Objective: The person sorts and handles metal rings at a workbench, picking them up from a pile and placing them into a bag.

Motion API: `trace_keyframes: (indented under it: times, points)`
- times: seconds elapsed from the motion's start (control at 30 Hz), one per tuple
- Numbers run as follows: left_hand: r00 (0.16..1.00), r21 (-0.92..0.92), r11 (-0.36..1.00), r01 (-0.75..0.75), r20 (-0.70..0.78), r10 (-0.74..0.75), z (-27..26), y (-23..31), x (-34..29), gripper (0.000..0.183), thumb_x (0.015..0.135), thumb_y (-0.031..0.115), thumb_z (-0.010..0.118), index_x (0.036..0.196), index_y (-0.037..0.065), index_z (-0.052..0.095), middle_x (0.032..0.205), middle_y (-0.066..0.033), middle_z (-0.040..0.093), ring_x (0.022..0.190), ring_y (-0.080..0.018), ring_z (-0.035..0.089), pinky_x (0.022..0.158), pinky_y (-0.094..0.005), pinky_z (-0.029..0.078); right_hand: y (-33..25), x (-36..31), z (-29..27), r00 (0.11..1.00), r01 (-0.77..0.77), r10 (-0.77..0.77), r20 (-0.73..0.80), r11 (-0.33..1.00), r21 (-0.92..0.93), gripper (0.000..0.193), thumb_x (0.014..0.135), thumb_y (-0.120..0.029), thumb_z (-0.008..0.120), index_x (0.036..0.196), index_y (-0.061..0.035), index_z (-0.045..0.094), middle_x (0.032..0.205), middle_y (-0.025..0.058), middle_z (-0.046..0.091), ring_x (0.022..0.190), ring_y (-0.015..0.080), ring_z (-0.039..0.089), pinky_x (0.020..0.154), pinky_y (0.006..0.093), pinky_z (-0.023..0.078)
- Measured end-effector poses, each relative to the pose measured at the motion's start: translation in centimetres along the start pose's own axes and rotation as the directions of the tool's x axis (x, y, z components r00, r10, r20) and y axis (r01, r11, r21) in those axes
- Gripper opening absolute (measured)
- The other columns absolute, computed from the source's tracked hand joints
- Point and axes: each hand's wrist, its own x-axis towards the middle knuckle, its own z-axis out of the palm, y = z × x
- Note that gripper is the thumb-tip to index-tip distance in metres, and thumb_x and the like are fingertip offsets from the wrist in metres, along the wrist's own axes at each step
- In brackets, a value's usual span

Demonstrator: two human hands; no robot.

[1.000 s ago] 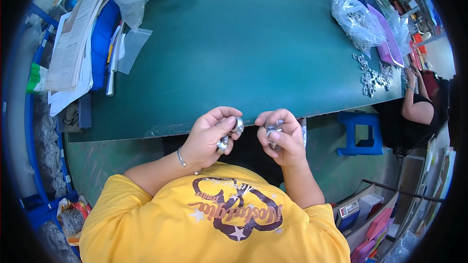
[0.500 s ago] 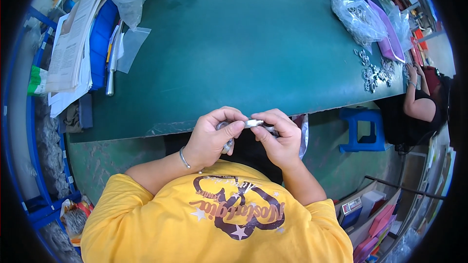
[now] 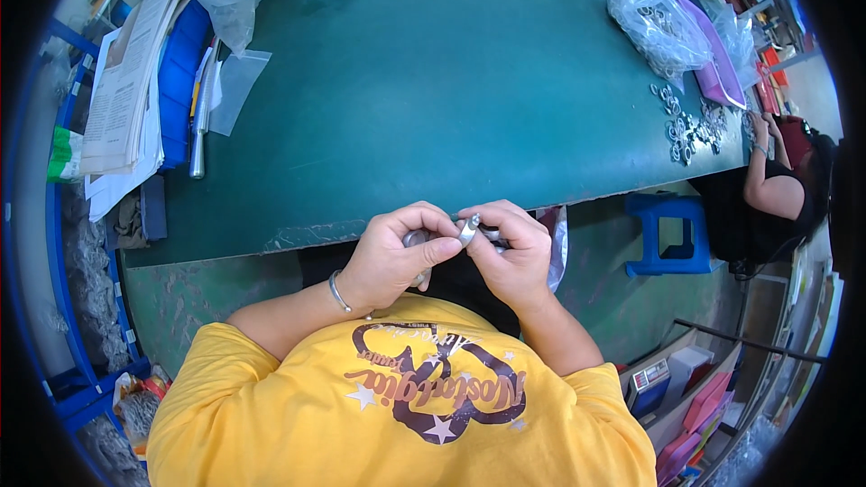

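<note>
Just in front of the table edge, my two hands meet around a small silver metal part with a narrow tip; its exact kind is unclear. My left hand is closed, thumb and fingertips pinching the part's left side. Another rounded silver piece shows inside its curled fingers, mostly covered. My right hand is closed too, its thumb and forefinger at the part's right side. Grey metal, perhaps ring-shaped, peeks out between the right fingers, partly hidden.
Small metal rings lie scattered on the green table at right, near a plastic bag and a purple tray. Papers, a blue bin and pens sit left. Another person works at right, by a blue stool.
The silver part has turned from lying sideways between my hands to pointing upward, its narrow tip now away from me. My fingers have drawn closer together.
</note>
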Motion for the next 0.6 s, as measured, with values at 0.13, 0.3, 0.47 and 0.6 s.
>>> trace_keyframes:
  times: [0.13, 0.3, 0.47, 0.6]
  points:
    - [0.994, 0.023, 0.994, 0.105, -0.016, -0.104, -0.06, 0.05, 0.03, 0.009, 0.082, 0.008, 0.063, 0.085, 0.001, 0.058, 0.086, -0.0028, 0.054, 0.058, -0.0054, 0.050, 0.045, -0.0177, 0.043, -0.01, 0.09, -0.09, 0.997, 0.035, -0.029, 0.072, 0.995, -0.090, 0.012, 0.072, 0.001, 0.065, 0.084, 0.0007, 0.064, 0.075, 0.0078, 0.062, 0.064, 0.0111, 0.058, 0.056, 0.0214, 0.044]
    - [0.998, 0.005, 0.998, 0.068, 0.005, -0.068, -0.17, -0.09, 0.01, 0.009, 0.082, 0.007, 0.063, 0.086, 0.001, 0.057, 0.084, -0.0025, 0.054, 0.056, -0.0052, 0.049, 0.045, -0.0179, 0.042, -0.15, 0.08, -0.22, 0.986, -0.112, 0.117, 0.115, 0.993, -0.048, 0.011, 0.072, 0.000, 0.065, 0.083, -0.0002, 0.064, 0.075, 0.0089, 0.063, 0.065, 0.0129, 0.059, 0.056, 0.0217, 0.044]
    - [0.996, 0.001, 0.996, 0.086, -0.007, -0.086, 0.02, -0.13, 0.03, 0.008, 0.082, 0.005, 0.062, 0.087, 0.002, 0.057, 0.081, -0.0017, 0.056, 0.055, -0.0044, 0.049, 0.045, -0.0181, 0.043, 0.08, -0.01, -0.08, 0.960, 0.256, -0.276, -0.035, 0.927, -0.274, 0.017, 0.067, 0.005, 0.067, 0.083, 0.0006, 0.063, 0.075, 0.0116, 0.062, 0.063, 0.0195, 0.061, 0.055, 0.0266, 0.050]
    - [0.994, -0.015, 0.994, 0.106, -0.022, -0.106, 0.13, 0.02, 0.01, 0.012, 0.080, 0.003, 0.064, 0.089, 0.002, 0.056, 0.078, -0.0013, 0.056, 0.054, -0.0040, 0.049, 0.045, -0.0176, 0.043, 0.49, -0.16, 0.05, 0.930, 0.330, -0.363, -0.054, 0.890, -0.314, 0.020, 0.065, 0.006, 0.068, 0.083, 0.0005, 0.063, 0.074, 0.0112, 0.061, 0.061, 0.0208, 0.061, 0.054, 0.0274, 0.051]
